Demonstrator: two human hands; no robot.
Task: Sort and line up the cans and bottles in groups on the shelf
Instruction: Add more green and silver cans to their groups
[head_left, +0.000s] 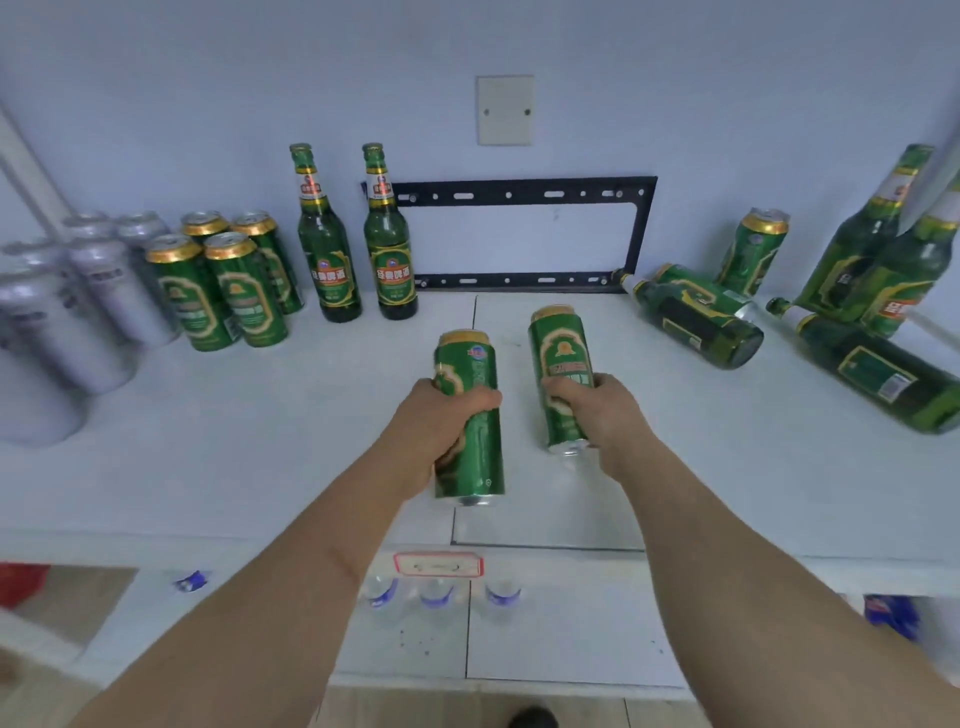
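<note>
Each hand (447, 421) (597, 410) grips one green can (470, 410) (561, 374).

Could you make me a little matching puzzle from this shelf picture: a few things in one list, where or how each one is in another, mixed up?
Things:
1. silver cans
2. two upright green bottles
3. green can in the left hand
4. green bottle beside the wall bracket

States:
A. lying on its side
B. gripped above the shelf
C. grouped at far left
D. standing against the back wall

Pairs: 1-C, 2-D, 3-B, 4-A
</note>
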